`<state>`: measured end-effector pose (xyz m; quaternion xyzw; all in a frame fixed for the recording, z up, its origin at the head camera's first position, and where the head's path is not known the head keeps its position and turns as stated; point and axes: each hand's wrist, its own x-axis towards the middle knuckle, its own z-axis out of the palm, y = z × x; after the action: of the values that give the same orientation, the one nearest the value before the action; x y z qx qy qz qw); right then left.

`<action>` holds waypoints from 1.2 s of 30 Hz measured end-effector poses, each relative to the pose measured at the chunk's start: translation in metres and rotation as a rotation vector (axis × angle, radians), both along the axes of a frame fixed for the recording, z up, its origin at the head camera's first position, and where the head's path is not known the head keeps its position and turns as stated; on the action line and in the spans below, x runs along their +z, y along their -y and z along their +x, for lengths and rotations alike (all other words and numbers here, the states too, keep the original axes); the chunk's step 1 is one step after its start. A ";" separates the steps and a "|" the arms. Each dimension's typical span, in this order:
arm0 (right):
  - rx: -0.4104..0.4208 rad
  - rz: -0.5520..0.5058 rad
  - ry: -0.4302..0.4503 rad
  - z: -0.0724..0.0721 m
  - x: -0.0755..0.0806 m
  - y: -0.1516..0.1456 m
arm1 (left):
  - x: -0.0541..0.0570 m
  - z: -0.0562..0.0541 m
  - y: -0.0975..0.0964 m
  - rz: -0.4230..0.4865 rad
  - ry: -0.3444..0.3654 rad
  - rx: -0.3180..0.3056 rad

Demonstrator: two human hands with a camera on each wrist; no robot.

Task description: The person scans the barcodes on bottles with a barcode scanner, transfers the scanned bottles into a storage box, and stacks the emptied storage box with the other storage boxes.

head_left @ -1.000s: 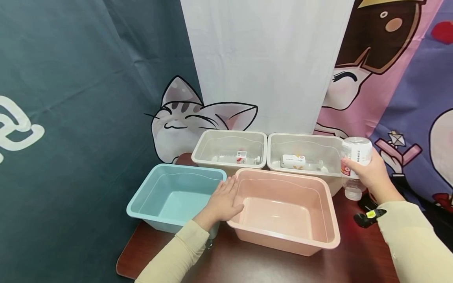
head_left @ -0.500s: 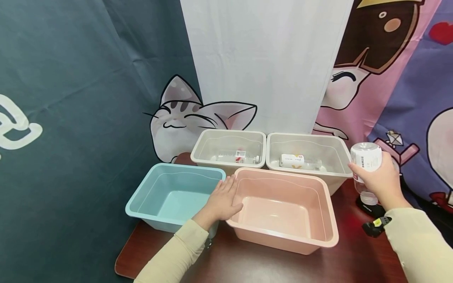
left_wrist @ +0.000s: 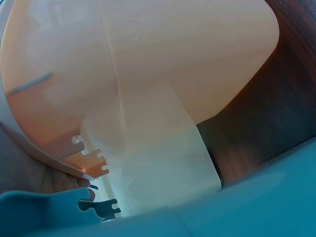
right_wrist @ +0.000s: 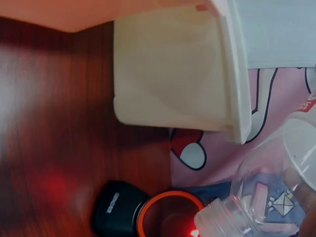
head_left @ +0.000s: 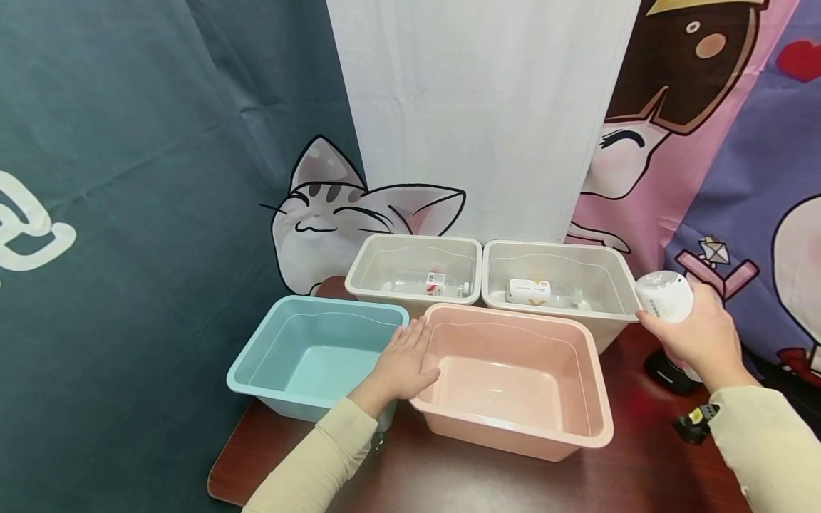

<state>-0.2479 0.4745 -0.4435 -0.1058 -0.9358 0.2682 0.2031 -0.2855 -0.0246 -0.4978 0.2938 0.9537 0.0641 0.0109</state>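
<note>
My right hand grips a clear plastic bottle with a white label, held upside down and tilted with its base toward me. In the right wrist view, the bottle's capped neck is beside the orange ring of a black scanner, and red light glows on the cap. My left hand lies with straight fingers over the adjoining rims of the blue tub and the pink tub. Both tubs fill much of the left wrist view, where that hand is mostly hidden.
Behind stand two off-white tubs, the left one and the right one, each with a clear bottle lying inside: one with a red-and-white label, one with a white label. A printed curtain hangs behind the brown table.
The right hand has carried the bottle right and down from beside the right off-white tub to the scanner, then tilted its base toward me. The left hand has stayed in place.
</note>
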 end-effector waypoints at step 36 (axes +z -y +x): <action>0.004 0.324 -0.145 0.026 -0.059 -0.046 | 0.000 0.000 -0.001 -0.004 -0.003 0.021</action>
<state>-0.2220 0.5205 -0.5025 -0.0503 -0.9498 0.1209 0.2841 -0.2853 -0.0238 -0.4974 0.2840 0.9568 0.0618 0.0096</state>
